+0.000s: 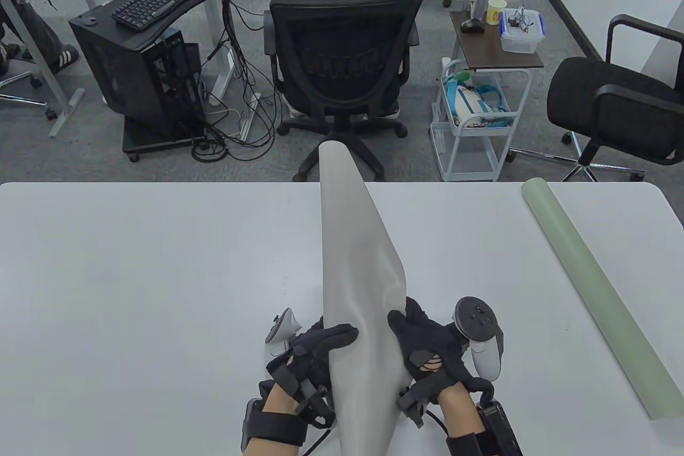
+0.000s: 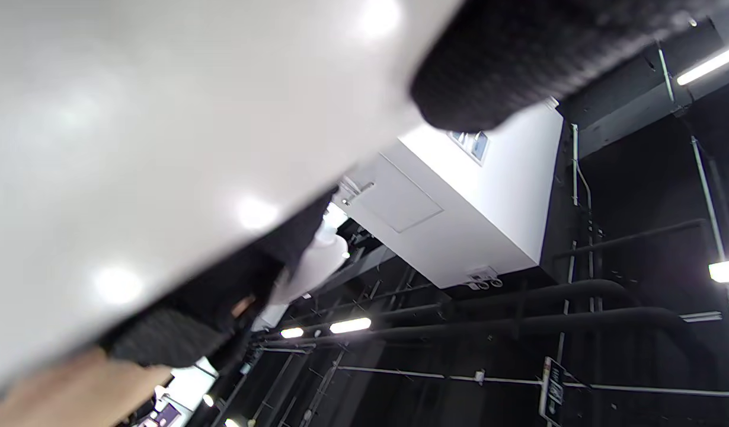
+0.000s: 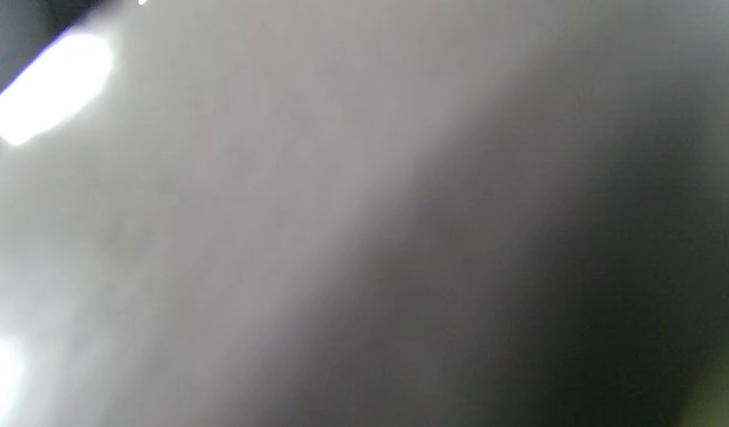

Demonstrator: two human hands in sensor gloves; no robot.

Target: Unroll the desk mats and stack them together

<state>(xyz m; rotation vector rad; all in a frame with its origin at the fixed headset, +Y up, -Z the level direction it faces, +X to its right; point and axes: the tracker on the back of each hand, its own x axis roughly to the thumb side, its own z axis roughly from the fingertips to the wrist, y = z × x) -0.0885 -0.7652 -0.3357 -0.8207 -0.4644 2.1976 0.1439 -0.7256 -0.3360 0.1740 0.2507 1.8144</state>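
A grey desk mat [image 1: 355, 263], partly unrolled, is held up off the white table [image 1: 133, 274] near its front middle, its far end reaching past the table's back edge. My left hand [image 1: 312, 352] grips its near left side, thumb lying across the mat. My right hand [image 1: 427, 349] grips its near right edge. In the left wrist view the grey mat [image 2: 163, 148] fills the upper left with a gloved finger [image 2: 507, 65] over it. The right wrist view shows only the mat's blurred grey surface [image 3: 281, 237]. A pale green mat [image 1: 593, 295] lies rolled up at the table's right.
Beyond the table's far edge stand a black office chair [image 1: 342, 60] with a seated person, a white wire cart [image 1: 475, 119] and another black chair [image 1: 614, 103] at the right. A computer tower and keyboard stand at the far left.
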